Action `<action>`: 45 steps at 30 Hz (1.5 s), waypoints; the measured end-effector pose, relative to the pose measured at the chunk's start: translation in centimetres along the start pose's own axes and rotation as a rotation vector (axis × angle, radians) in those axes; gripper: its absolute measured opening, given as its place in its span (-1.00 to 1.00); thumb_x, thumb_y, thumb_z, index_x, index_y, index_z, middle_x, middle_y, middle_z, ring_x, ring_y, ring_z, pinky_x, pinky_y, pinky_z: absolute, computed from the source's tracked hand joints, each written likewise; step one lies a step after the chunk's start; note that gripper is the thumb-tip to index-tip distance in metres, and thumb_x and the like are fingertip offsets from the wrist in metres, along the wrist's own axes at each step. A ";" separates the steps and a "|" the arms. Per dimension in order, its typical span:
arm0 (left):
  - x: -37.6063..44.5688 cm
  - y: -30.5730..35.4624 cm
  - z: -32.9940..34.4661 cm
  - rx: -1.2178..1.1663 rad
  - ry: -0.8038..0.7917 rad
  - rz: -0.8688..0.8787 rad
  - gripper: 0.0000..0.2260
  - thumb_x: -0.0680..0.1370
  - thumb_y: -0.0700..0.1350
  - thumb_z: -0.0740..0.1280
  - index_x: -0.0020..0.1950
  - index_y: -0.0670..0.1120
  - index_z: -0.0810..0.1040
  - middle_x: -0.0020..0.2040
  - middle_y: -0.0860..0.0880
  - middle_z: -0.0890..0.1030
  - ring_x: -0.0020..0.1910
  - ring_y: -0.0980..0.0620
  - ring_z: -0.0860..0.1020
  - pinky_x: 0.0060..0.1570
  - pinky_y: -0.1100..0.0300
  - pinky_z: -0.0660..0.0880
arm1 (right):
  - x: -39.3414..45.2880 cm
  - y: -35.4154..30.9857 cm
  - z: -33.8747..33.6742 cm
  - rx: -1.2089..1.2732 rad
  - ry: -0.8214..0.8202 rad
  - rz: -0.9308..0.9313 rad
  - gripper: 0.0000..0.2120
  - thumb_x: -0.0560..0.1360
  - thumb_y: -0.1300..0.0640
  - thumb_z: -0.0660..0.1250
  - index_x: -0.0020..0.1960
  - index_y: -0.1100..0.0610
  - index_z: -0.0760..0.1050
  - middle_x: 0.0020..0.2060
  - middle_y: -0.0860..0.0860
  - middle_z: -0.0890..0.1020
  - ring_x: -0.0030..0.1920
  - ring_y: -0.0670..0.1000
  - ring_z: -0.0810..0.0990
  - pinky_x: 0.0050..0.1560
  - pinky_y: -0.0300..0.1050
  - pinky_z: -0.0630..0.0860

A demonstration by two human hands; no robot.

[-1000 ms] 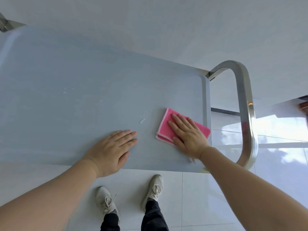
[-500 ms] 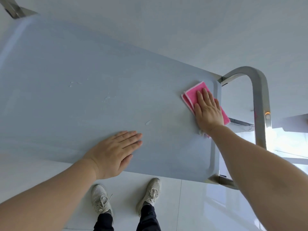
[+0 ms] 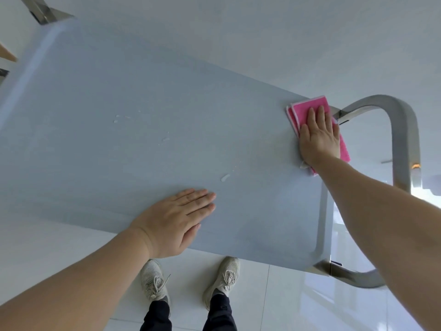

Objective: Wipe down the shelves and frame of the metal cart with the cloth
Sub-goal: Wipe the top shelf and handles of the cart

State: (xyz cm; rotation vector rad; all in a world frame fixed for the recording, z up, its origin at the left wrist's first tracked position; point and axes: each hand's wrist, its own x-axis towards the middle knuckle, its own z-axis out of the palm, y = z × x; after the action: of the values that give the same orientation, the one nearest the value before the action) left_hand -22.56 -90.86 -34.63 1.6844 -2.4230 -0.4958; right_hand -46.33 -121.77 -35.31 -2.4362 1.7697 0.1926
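Note:
The cart's top shelf is a wide pale blue-grey metal surface that fills most of the view. A folded pink cloth lies at the shelf's far right corner. My right hand presses flat on the cloth, fingers together and pointing away from me. My left hand rests flat on the shelf's near edge, holding nothing. A few water drops sit on the shelf between the hands. The cart's steel push handle curves around past the right end.
White glossy floor tiles surround the cart. My two feet in pale sneakers stand just below the near edge. A steel frame post shows at the far left corner. Bright light reflects off the floor at the right.
My right hand has slid the pink cloth away from me along the shelf's right end, from the near side to the far right corner. My left hand has stayed flat on the near edge.

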 end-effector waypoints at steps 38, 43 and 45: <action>-2.3 -3.8 -3.3 0.003 0.008 -0.088 -0.58 0.47 -0.14 0.06 0.26 -0.20 0.48 0.33 -0.17 0.44 0.32 -0.14 0.40 0.34 -0.07 0.29 | -23.2 -8.6 2.4 -0.103 -0.225 -0.489 -0.48 0.59 -0.11 -0.18 0.50 0.01 -0.14 0.51 -0.01 -0.07 0.51 0.10 -0.12 0.45 0.06 -0.17; -2.3 -4.1 -2.5 -0.035 0.021 -0.088 -0.57 0.48 -0.14 0.06 0.29 -0.18 0.46 0.37 -0.14 0.40 0.36 -0.11 0.35 0.36 -0.03 0.27 | -20.8 -10.7 2.7 -0.112 -0.180 -0.715 -0.49 0.59 -0.07 -0.08 0.50 0.01 -0.06 0.50 0.03 0.05 0.49 0.15 -0.05 0.45 0.08 -0.16; -2.2 -4.1 -2.5 -0.041 0.019 -0.087 -0.56 0.46 -0.15 0.06 0.29 -0.18 0.46 0.36 -0.14 0.41 0.36 -0.11 0.35 0.35 -0.02 0.27 | -19.6 -11.1 2.6 -0.099 -0.175 -0.723 -0.49 0.59 -0.07 -0.07 0.50 -0.01 -0.05 0.49 0.01 0.06 0.49 0.13 -0.04 0.46 0.07 -0.15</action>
State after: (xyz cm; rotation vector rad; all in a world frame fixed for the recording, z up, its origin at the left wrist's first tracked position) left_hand -17.42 -90.51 -33.57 1.7754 -2.3185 -0.5348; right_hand -41.83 -99.56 -34.17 -2.8349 0.7485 0.3994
